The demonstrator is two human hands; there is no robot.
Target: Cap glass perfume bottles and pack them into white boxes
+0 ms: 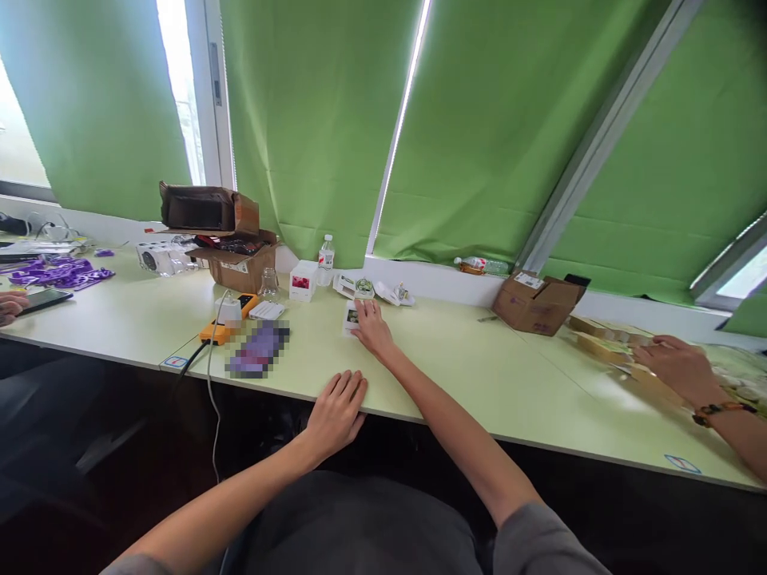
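Observation:
My right hand [372,326] is stretched out over the pale green table [479,367], its fingers lying on a small white box with a printed picture [350,318]. My left hand [336,409] rests flat on the table's near edge with the fingers together and extended, holding nothing. A white box with a pink picture [303,281], a clear water bottle [326,260] and several small white packets [359,286] stand just beyond the right hand.
An orange power strip with a white charger [228,318] and a pixelated phone [259,348] lie left of my hands. Open cardboard boxes [223,239] [536,302] sit at the back. Another person's hand with a wristband [683,369] works at the right; a further hand [10,305] is at far left, near purple parts [57,271].

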